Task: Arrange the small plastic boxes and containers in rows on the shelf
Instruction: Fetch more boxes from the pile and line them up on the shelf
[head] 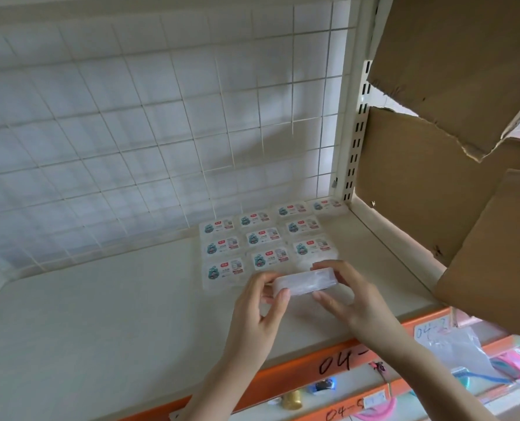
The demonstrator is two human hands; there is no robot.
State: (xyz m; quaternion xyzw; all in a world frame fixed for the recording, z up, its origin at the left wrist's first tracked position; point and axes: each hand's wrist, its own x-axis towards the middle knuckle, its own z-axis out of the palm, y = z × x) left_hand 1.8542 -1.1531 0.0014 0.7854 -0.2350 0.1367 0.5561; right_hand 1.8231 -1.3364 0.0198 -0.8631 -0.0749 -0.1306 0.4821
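A clear plastic box (305, 281) is held edge-on just above the cream shelf (101, 314). My left hand (261, 305) pinches its left end and my right hand (343, 293) grips its right end between thumb and fingers. Behind it, several small clear boxes with blue-and-red labels (263, 238) lie flat in rows at the shelf's back right, reaching the wire grid back panel. The nearest row's box (225, 270) sits left of the held box.
A white wire grid (161, 117) backs the shelf. Cardboard sheets (434, 162) close off the right side. An orange front rail (328, 363) carries handwritten "04-" marks. Below it hang packaged goods (495, 360) on a lower shelf.
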